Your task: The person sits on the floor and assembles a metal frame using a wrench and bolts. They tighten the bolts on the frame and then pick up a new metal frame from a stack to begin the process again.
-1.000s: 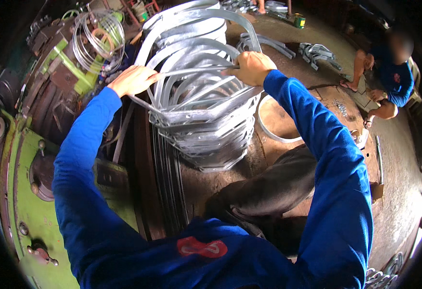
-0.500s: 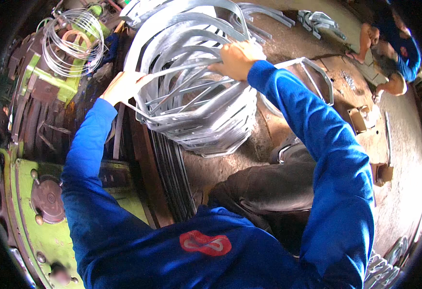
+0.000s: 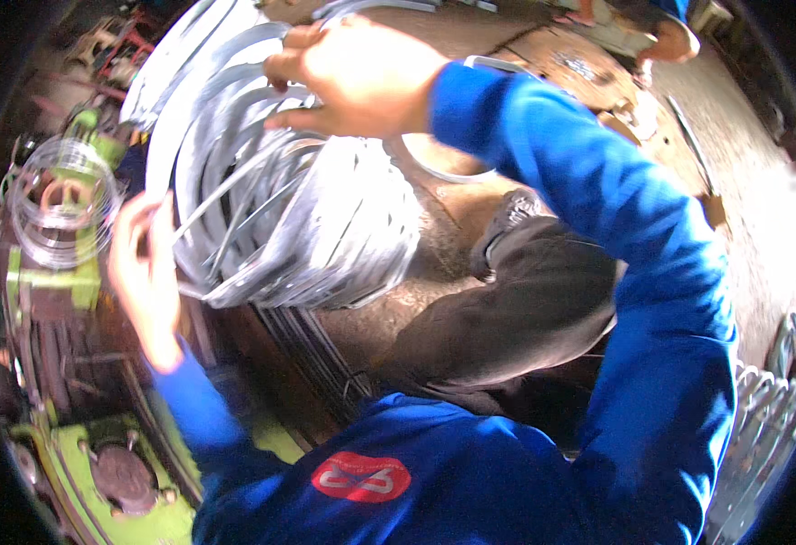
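Note:
A tall stack of bent, silvery metal strip frames (image 3: 334, 227) fills the upper middle, its loops nested closely together. My right hand (image 3: 361, 77) reaches over the top of the stack. Its thumb and fingers are apart, with no strip visibly gripped between them; contact with the loops cannot be made out. At the stack's left side is my left hand (image 3: 148, 272), slightly blurred, its fingers stretched upward beside the strip ends. One thin straight strip (image 3: 225, 195) slants across the stack's opening from near that hand.
A coil of wire (image 3: 66, 204) lies on green machinery at left. Long dark bars (image 3: 311, 350) run below the stack. My bent leg (image 3: 516, 318) is at right. Beyond it lie a wooden board (image 3: 561, 68) and a person's foot; hooked metal pieces (image 3: 770, 409) stand at lower right.
The view has shifted, and the stack sits farther left. My right hand has come off the strip it held and opened. My left hand's fingers have straightened at the stack's side.

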Demonstrator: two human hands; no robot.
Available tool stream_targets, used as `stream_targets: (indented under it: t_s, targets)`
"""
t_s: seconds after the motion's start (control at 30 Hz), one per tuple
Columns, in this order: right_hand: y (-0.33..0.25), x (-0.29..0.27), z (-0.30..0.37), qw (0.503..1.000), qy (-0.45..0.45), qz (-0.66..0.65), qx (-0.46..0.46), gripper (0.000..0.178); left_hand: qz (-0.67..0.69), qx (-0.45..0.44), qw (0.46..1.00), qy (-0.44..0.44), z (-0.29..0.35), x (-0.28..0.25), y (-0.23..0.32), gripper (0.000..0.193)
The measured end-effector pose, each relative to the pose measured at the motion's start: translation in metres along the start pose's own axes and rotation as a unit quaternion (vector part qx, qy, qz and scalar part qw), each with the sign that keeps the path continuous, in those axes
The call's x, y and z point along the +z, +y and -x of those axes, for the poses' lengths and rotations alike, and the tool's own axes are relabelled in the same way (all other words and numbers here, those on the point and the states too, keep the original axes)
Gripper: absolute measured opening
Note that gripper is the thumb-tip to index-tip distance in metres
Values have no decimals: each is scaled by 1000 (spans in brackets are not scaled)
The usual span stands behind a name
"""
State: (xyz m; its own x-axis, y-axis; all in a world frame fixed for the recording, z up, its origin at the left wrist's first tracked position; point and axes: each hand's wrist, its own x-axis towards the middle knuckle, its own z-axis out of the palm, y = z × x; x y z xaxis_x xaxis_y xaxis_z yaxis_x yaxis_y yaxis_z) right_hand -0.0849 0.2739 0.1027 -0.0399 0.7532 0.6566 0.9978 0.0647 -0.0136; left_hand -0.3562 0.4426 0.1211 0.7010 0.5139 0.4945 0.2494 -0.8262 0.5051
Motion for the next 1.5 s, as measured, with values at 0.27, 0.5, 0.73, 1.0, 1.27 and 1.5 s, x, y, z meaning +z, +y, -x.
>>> stream_targets:
  t_s: [0.27, 0.5, 0.73, 1.0, 1.27, 1.5]
  targets:
    - [60, -191, 303, 929, -83, 50, 358, 25, 227, 36, 945, -233, 82, 389, 62, 13]
    - [-77, -255, 419, 718, -1, 3, 696, 15, -218, 226, 932, -182, 68, 587, -115, 36]
    - [-119, -293, 419, 650, -6, -5, 760, 21, -197, 181, 864, -427, 44, 598, -110, 24]
    - [-118, -302, 425, 701, -37, -15, 712, 24, -35, 212, 977, 6, -74, 478, 195, 71]
    - [-136, -309, 435, 782, 20, 95, 615, 24, -4, 319, 893, -318, -212, 426, 326, 90]
    - [-169, -328, 433, 718, 39, 181, 671, 32, -4, 641, 574, -509, -72, 363, 401, 47]
